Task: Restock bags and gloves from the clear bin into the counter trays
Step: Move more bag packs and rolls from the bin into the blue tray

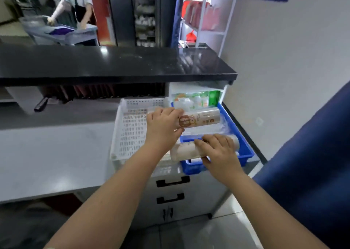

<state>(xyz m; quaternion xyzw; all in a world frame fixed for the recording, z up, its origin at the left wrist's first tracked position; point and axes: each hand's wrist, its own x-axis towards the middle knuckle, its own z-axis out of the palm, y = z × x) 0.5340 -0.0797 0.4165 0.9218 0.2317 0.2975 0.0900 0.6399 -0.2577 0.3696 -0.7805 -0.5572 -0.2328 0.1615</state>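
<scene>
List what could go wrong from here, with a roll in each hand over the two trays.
1. The near roll under the right hand lies across the front-left rim of the blue tray, partly outside it; it might roll or tip off.
2. The left hand grips the far roll by one end only, so the free end may sag or slip.
3. The white tray stands close beside; either roll could land there instead.

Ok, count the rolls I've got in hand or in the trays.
2. One roll in the left hand, above the blue tray; one roll under the right hand at its front rim. More may be hidden.
</scene>
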